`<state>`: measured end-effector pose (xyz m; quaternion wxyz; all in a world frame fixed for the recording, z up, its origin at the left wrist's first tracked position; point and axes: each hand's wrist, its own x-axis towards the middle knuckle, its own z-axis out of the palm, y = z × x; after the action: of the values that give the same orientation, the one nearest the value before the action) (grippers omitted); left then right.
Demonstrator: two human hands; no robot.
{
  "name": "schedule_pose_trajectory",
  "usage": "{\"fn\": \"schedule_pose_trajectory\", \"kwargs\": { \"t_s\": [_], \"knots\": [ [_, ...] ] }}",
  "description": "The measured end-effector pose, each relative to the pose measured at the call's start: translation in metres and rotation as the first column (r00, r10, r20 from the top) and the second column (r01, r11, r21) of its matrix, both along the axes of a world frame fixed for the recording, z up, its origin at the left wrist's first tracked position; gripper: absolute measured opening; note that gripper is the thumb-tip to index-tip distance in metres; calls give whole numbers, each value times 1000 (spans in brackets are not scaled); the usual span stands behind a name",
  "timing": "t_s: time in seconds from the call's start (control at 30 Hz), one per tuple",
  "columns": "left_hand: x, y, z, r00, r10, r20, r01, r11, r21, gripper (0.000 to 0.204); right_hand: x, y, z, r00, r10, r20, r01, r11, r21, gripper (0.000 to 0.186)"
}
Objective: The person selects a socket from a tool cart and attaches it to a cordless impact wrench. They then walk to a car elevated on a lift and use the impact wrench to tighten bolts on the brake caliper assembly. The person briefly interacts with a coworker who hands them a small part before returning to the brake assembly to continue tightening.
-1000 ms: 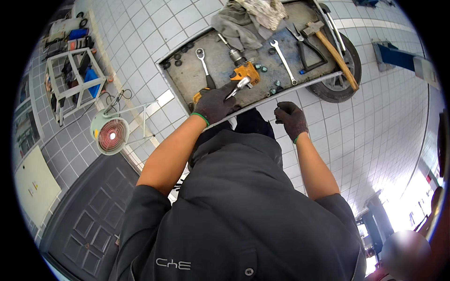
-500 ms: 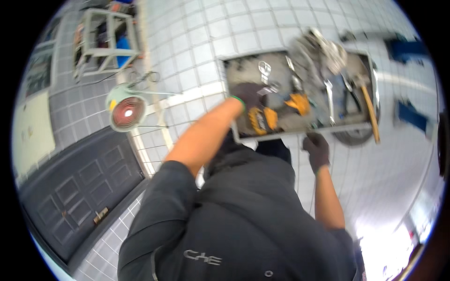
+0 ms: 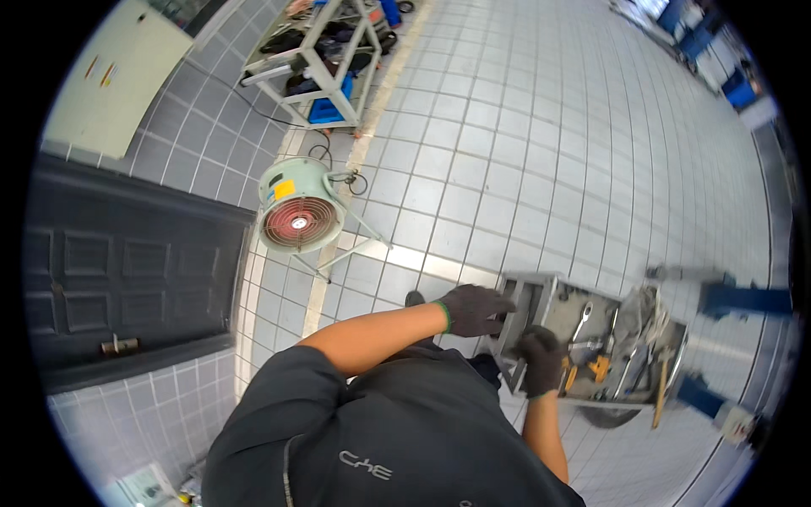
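Note:
My left hand [image 3: 475,310], in a dark glove with a green cuff, is at the left end of a grey tool cart [image 3: 553,296]. Its fingers are apart and I see nothing in them. Over the tray's near left corner, my gloved right hand [image 3: 539,362] has its fingers curled in; whatever they may hold is hidden. Inside the tray lie a shiny ratchet-like tool [image 3: 585,317], a wrench [image 3: 625,373], yellow-orange tools [image 3: 600,367] and a crumpled grey rag [image 3: 639,319]. A wooden-handled hammer [image 3: 661,387] overhangs the near right edge.
A pale green floor fan [image 3: 300,207] with a red centre stands left of the cart, its cable on the tiles. Behind it is a metal-framed trolley [image 3: 338,76] loaded with things. A dark door [image 3: 135,279] is at the left; blue lift arms [image 3: 748,300] extend at the right.
My left hand has left the tray for the cart's left end. My right hand has moved from outside the near edge to the left corner. The view has swung, putting the cart lower right.

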<state>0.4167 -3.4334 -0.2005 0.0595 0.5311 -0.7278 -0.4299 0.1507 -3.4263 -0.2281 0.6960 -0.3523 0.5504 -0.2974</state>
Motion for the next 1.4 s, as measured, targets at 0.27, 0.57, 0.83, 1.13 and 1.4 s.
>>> {"fn": "schedule_pose_trajectory", "kwargs": {
  "t_s": [0.27, 0.57, 0.83, 1.13, 1.4],
  "knots": [
    [212, 36, 57, 897, 431, -96, -436, 899, -43, 56, 234, -61, 42, 920, 373, 117, -373, 928, -27, 33],
    [408, -16, -17, 796, 605, -3, -604, 795, 54, 57, 351, -208, -40, 991, 98, 94, -114, 977, 181, 32],
    [584, -150, -29, 494, 859, 136, -869, 494, 36, 58, 507, -437, -21, 950, 311, -30, -309, 949, 54, 37],
    [821, -250, -26, 44, 998, -52, -987, 35, -160, 55, 734, -650, 44, 933, 357, -46, -360, 920, -156, 24],
    [1089, -356, 11, -160, 984, 79, -930, -123, -347, 68, 933, -695, 66, 878, 439, -191, -465, 878, -116, 36]
  ]
}}
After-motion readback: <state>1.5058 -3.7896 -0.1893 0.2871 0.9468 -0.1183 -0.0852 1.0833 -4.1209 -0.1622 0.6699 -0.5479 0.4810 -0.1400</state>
